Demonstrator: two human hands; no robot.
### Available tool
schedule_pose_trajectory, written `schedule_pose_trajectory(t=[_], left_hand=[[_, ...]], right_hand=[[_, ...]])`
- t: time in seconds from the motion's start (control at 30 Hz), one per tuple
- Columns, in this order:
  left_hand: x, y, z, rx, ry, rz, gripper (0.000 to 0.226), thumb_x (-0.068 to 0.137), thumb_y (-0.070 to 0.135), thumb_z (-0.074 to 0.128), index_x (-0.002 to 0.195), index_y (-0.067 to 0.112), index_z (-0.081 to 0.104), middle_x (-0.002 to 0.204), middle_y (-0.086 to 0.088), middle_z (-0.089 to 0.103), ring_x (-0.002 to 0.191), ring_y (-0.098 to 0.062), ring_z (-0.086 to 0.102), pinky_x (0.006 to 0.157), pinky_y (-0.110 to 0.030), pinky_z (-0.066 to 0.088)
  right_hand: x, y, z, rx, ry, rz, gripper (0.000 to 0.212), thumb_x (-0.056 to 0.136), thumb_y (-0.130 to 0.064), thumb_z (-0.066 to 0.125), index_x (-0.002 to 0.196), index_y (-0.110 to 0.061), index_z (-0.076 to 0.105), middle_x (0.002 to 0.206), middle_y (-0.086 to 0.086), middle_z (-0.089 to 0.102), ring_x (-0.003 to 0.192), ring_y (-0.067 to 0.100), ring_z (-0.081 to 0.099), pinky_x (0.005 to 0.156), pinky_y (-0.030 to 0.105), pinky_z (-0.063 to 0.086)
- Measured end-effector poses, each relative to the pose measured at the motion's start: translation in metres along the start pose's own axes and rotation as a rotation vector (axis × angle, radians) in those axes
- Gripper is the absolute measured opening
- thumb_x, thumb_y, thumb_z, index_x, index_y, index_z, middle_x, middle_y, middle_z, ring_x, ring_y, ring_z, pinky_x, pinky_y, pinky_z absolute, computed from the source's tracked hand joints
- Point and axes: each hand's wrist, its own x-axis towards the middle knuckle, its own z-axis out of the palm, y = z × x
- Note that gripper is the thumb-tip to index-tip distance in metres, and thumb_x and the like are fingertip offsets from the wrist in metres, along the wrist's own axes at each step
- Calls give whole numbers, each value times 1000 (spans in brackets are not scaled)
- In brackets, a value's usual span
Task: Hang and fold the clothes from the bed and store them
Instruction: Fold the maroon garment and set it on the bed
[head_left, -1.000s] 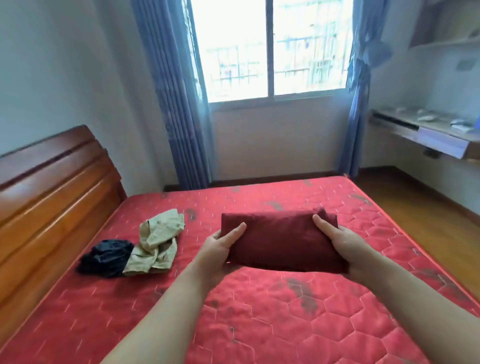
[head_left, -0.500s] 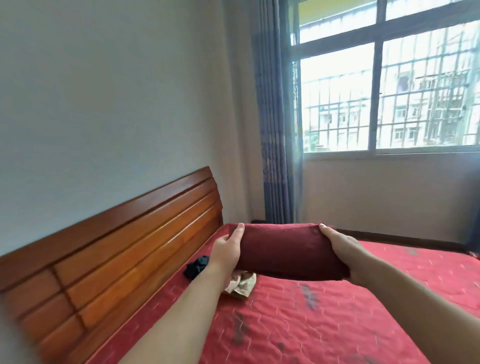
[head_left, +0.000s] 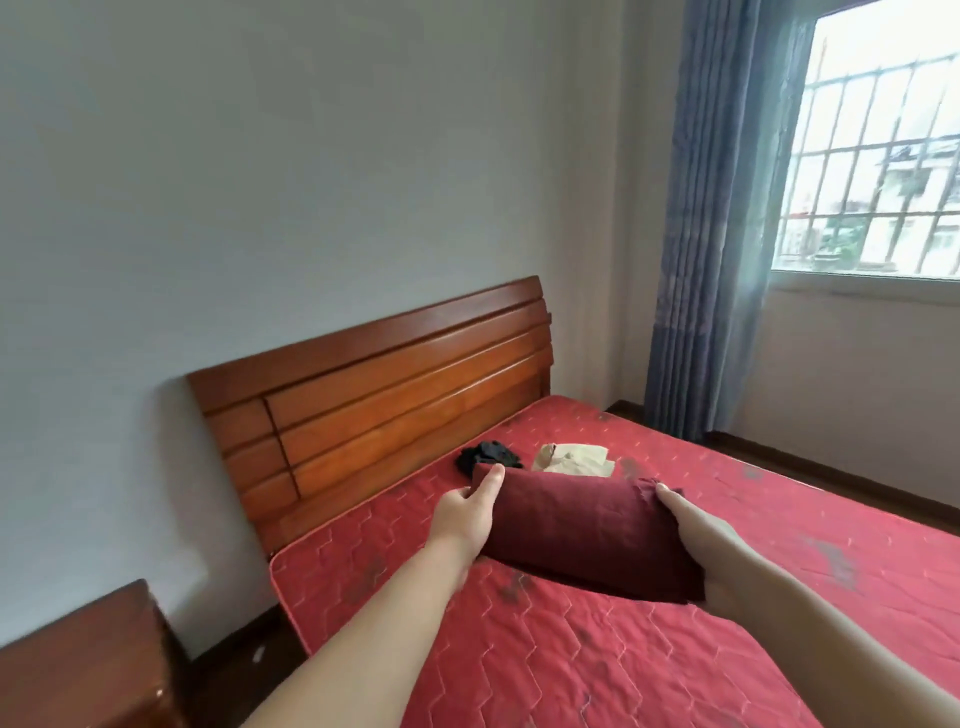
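left hand (head_left: 464, 514) and right hand (head_left: 698, 540) grip the folded maroon cloth (head_left: 582, 535) above the bed (head_left: 649, 665).

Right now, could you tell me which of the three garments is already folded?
The dark red garment, held between the left hand and right hand; the black one and the beige one lie crumpled near the headboard.

Bed (head_left: 649, 670): fills near-right, I'm at its left edge.
Headboard (head_left: 384, 410): far-left end of bed, against the wall.
Folded cloth (head_left: 582, 535): above the mattress, between my hands.
Left hand (head_left: 465, 517): on the cloth's left end.
Right hand (head_left: 698, 540): on its right end.
Dark garment (head_left: 488, 456): on the mattress beyond the cloth, just beside the headboard.
Pale garment (head_left: 574, 458): right of the dark one, near it.
Nightstand (head_left: 78, 670): near-left, off the bed.
Curtain (head_left: 727, 218): far right, window (head_left: 878, 171) to its right.
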Motion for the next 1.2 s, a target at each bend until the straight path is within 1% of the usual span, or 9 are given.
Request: schedule_pose_trajectory(t=[0.1,0.2,0.27,0.37,0.43,0.63,0.9,1.07,1.2], left_hand=[[-9,-6,-57,-34,79,-83,64,72,67,66,104,12,72,100,-3,74,93,-21,71,89,-40,56],[-29,-9,-127,-105,166,-146,43,86,54,62,101,15,71,92,-2,75,83,-20,71,67,-30,55],[-44,-13,-174,-182,222,-193,35,88,48,63,100,15,69,89,-4,75,79,-22,70,64,-30,55],[-70,-21,-235,-344,267,-260,33,90,43,64,105,13,64,100,-13,71,92,-32,68,83,-51,57],[-91,-31,-268,-442,298,-286,38,90,45,63,110,13,62,107,-16,69,97,-37,67,81,-56,56],[-163,-40,-326,-483,613,-222,33,93,51,56,103,19,55,108,-12,63,94,-32,65,79,-50,59],[-263,-44,-356,-387,1003,-120,45,92,47,59,126,20,51,122,-7,57,104,-29,59,66,-38,61],[-324,-60,-393,-390,1190,-67,42,93,44,60,128,22,53,122,-10,60,102,-31,63,62,-37,60],[-368,-67,-433,-307,1334,-61,31,98,43,51,120,22,55,111,-6,63,89,-21,64,50,-26,55]], right_hand=[[-7,3,56,9,-132,36,34,92,-41,61,98,-8,62,76,14,72,57,27,68,45,32,55],[-7,11,128,-20,-258,0,65,72,-54,76,119,-14,55,121,18,63,83,29,69,66,45,59],[-20,17,180,-73,-357,3,55,77,-50,73,115,-11,62,111,18,69,85,31,71,80,50,57],[-53,23,244,-190,-528,26,35,83,-44,70,95,-11,71,82,12,75,68,28,73,68,43,60],[-69,29,278,-234,-619,16,36,82,-45,71,94,-11,72,82,12,75,69,28,73,70,42,60],[-116,54,353,-376,-873,-3,44,80,-46,73,104,-10,70,87,14,75,81,32,73,81,50,57],[-193,76,408,-454,-1185,-6,43,88,-43,66,112,-9,60,93,14,71,80,31,70,58,35,58],[-261,107,449,-530,-1337,-46,52,91,-49,59,121,-6,53,102,14,66,92,35,65,89,48,53],[-317,128,489,-567,-1430,-104,36,95,-41,55,116,-11,54,89,9,62,80,27,62,61,34,49]])
